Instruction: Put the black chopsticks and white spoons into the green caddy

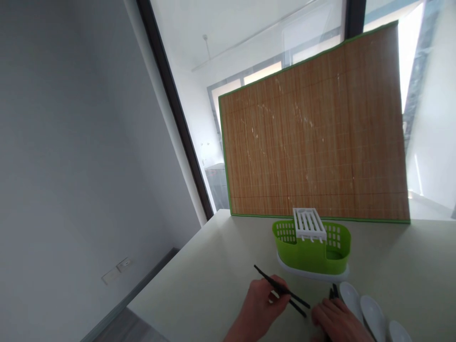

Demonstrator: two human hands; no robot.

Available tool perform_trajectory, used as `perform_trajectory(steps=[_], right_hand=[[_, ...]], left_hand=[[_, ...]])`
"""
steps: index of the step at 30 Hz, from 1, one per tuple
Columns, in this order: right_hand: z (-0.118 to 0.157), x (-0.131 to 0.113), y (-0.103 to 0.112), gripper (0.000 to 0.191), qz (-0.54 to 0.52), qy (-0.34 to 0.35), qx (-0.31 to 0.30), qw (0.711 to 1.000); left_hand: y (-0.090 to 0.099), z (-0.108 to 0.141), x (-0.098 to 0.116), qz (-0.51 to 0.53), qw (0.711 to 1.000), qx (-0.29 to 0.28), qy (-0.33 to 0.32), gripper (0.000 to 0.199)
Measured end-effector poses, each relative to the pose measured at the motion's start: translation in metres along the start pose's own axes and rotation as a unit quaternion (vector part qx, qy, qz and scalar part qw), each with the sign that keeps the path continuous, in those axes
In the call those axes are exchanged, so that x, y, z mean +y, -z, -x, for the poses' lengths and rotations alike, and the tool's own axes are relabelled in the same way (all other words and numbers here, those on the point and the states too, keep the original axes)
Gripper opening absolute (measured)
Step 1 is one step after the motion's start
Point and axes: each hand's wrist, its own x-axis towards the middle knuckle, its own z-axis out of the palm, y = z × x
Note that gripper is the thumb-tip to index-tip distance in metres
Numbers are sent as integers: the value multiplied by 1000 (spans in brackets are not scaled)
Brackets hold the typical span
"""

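Black chopsticks [263, 273] are gripped in my left hand [265, 301], slanting down to the right with their lower ends apart. My right hand [337, 320] is on the white table beside a row of white spoons [350, 299]. Its fingers are curled over more black sticks [334, 290], whose ends poke out above the knuckles; how firmly they are held is hidden. Beyond both hands stands a green basket [309, 256] with a white slatted rack [309, 223] across its middle and a white base.
A bamboo mat [313, 133] with green edging stands upright along the back of the table [199, 280], in front of glass panels. The table's left edge runs diagonally beside a grey wall [89, 142].
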Motion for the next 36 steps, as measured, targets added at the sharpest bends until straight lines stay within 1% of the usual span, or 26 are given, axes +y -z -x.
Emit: perform_trajectory(steps=[3,4,5,6,8,9,11,13,18,21,24,27,31,33,34,36], right_hand=[[-2,-1,7,31,-17,-74,24,997],[-2,-2,7,36,-32,-85,18,996],[-2,-3,7,37,-51,-85,4,995],[-3,-3,5,31,-70,-82,-16,994],[-4,-4,1,10,-104,-73,-54,990],[-5,-5,0,5,-117,-73,-64,988],[-8,-6,-1,15,-141,-79,-67,985],[-11,-6,0,18,-167,-78,-69,980],[-22,-8,4,21,-203,-90,-105,969],[-27,-8,4,19,-203,-88,-96,970],[-30,-8,3,22,-218,-101,-98,966],[-29,-7,-1,22,-232,-118,-111,959],[-25,-6,-13,19,-207,-125,-106,965],[-23,-4,-13,16,-173,-120,-112,971],[-23,-1,-11,14,-157,-116,-115,974],[-22,10,0,10,-131,-120,-106,978]], left_hand=[[-1,-3,17,-3,999,-30,-18,12],[-3,-4,22,-2,999,-41,-21,12],[-6,-5,25,2,998,-52,-25,13],[-9,-7,27,7,998,-62,-28,14],[-16,-9,28,20,996,-77,-39,18],[-20,-9,27,25,996,-80,-45,20],[-24,-10,24,27,995,-72,-57,22],[-26,-10,22,22,996,-61,-64,22],[-21,-10,24,17,997,-46,-56,18],[-20,-12,23,-3,997,-50,-58,16],[-22,-15,18,-28,996,-61,-60,16],[-28,-16,10,-38,997,-59,-45,18],[-34,-15,6,-60,997,-36,-42,18],[-30,-16,11,-66,996,-21,-50,18],[-24,-18,15,-61,997,-11,-53,17],[-7,-26,27,-38,997,24,-62,15]])
